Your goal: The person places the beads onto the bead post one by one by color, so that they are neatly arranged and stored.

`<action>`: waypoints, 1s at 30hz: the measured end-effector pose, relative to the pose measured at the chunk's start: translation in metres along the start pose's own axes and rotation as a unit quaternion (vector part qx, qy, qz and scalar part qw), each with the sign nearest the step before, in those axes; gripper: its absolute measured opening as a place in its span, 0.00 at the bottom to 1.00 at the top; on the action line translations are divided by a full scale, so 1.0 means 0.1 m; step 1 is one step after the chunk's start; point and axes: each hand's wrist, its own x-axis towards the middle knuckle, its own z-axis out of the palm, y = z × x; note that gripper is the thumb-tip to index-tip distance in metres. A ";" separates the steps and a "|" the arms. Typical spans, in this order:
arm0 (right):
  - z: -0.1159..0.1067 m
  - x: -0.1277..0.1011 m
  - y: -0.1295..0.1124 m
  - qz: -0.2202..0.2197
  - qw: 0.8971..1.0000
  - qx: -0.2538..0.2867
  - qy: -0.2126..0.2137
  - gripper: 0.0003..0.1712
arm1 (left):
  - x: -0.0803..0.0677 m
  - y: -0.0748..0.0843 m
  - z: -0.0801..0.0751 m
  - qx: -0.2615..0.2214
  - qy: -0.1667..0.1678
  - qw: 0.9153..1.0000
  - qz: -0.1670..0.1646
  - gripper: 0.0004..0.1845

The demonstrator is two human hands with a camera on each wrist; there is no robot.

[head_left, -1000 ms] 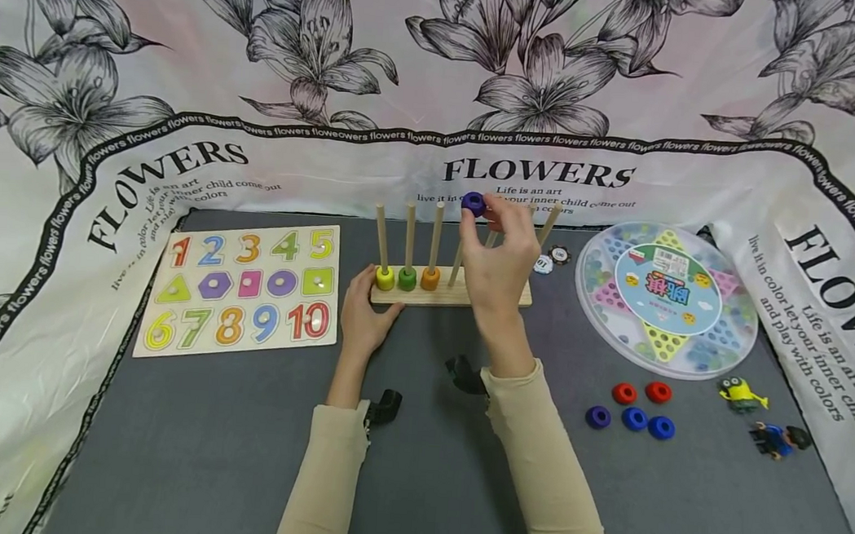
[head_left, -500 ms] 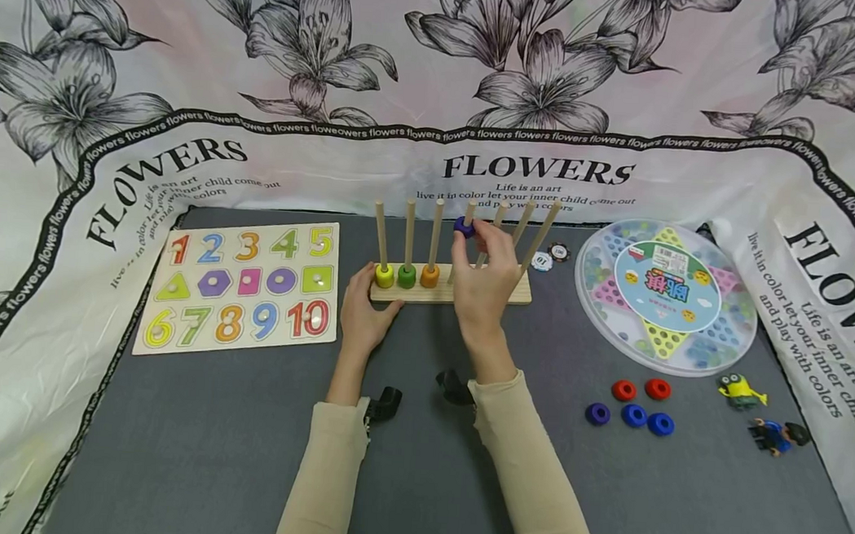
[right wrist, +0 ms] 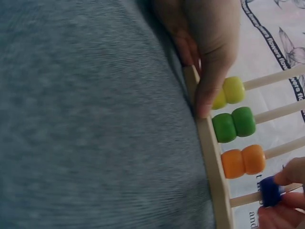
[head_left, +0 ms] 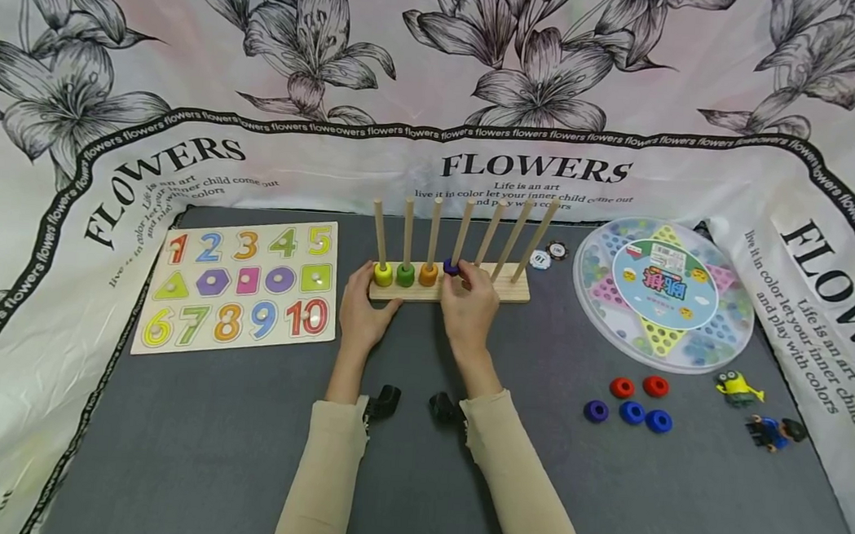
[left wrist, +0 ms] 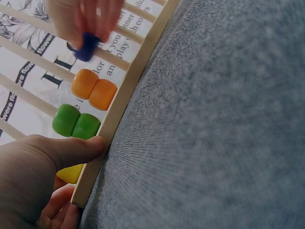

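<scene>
A: Left to right, what do you hold?

B: My left hand [head_left: 363, 305] grips the wooden base [head_left: 450, 290]; my right hand [head_left: 469, 302] pinches the purple ring [head_left: 451, 267], low on the fourth peg [head_left: 462, 235].

A: The risk?

B: A tilted ring could bind on that peg, I judge.

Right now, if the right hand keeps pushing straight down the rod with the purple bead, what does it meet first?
The right hand would likely meet the wooden base almost at once; the purple bead already looks near the bottom.

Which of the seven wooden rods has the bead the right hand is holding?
The fourth rod from the left: its purple bead is pinched by the right hand, beside the orange-beaded rod.
</scene>
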 end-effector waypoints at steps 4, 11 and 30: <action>-0.01 -0.05 0.04 0.033 0.998 -0.025 -0.048 0.13 | 0.00 0.01 0.00 -0.001 0.000 1.000 0.000 0.37; -0.09 -0.09 0.09 0.077 0.992 -0.043 -0.092 0.14 | 0.00 0.00 0.00 -0.001 0.001 1.000 0.001 0.37; -1.35 -0.16 0.22 0.116 0.974 0.007 -0.195 0.15 | -0.02 0.04 -0.01 -0.006 -0.003 1.000 -0.011 0.37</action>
